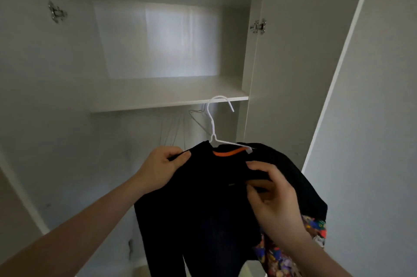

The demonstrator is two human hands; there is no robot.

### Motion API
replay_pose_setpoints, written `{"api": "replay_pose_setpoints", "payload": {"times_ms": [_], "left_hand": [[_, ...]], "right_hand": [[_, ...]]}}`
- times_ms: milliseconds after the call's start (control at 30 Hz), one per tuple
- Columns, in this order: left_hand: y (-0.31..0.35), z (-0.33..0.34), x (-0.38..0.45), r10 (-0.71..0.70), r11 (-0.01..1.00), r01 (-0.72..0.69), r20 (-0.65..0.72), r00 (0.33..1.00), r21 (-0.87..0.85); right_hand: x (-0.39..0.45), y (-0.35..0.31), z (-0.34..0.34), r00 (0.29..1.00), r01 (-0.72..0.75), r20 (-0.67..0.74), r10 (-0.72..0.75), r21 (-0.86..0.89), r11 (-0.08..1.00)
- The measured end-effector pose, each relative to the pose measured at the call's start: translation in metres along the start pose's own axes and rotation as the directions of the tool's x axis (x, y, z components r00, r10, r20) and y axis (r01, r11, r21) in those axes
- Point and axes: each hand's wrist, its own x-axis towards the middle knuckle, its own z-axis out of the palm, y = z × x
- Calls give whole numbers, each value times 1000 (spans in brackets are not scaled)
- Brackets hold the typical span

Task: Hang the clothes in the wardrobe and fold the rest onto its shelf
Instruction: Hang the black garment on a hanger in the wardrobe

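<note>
Black garment (203, 197) on a white hanger (216, 127), held before the open wardrobe (282, 73), below the shelf's (169, 94) front edge.

Left hand (160, 170) pinches one shoulder; right hand (270, 197) grips the collar. The hook points up and right, the garment's long axis hanging downward. Risk: the right shoulder looks bunched and could slip off; a patterned cloth (293, 252) underneath may snag.

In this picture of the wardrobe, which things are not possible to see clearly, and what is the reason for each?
1. Hanging rail: head view, hidden behind the shelf.
2. Empty hangers under the shelf: thin and faint, number unclear.
3. White hanger: its left arm is inside the black garment.
4. Patterned cloth: mostly covered by the right hand and the black garment, cut by the bottom edge.
</note>
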Motion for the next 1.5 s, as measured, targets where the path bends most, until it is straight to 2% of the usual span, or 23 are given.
{"api": "replay_pose_setpoints", "payload": {"times_ms": [100,167,200,267,333,533,633,733,833,900,967,1100,1200,1333,1433,1500], "left_hand": [[0,-3,-4,18,1000,-18,11,1000,-4],[-3,-2,-5,28,999,-29,22,999,42],[-5,-2,-5,26,998,-28,22,999,61],[-9,-7,-3,9,996,-10,15,1000,86],[-16,-16,-1,-9,995,8,8,1000,99],[-46,-42,5,-61,996,61,0,998,65],[-65,-57,7,-84,996,84,-12,996,33],[-81,-70,8,-86,995,86,-21,996,40],[-96,-81,10,-128,989,131,-44,991,73],[-106,-87,13,-170,978,177,-71,983,109],[-112,-86,16,-217,958,231,-99,971,170],[-117,-73,20,-290,939,293,-40,956,183],[-125,-68,21,-369,929,369,-6,929,-28],[-131,-63,21,-470,802,447,44,881,-396],[-128,-60,27,-470,763,423,29,882,-488],[-125,-58,31,-472,786,426,11,882,-447]], "right_hand": [[13,15,-14,961,-181,-194,197,94,979],[23,26,-14,905,-317,-240,352,171,933],[27,32,-12,889,-358,-261,377,120,926],[32,45,-5,894,-384,-282,347,-86,919],[37,51,7,915,-365,-261,307,-215,906],[70,64,49,914,-388,-230,336,-244,889],[88,75,58,925,-380,-151,348,-375,846],[107,80,65,914,-395,-140,381,-526,753],[120,75,81,917,-371,-112,383,-592,715],[123,68,100,934,-347,-128,334,-556,756],[120,57,131,952,-307,-149,268,-434,847],[105,37,202,973,-225,17,229,-121,967],[104,40,227,949,-296,137,284,76,952],[100,50,245,916,-319,311,254,176,931],[102,58,254,927,-286,289,240,130,949],[107,63,256,928,-279,291,234,124,952]]}}
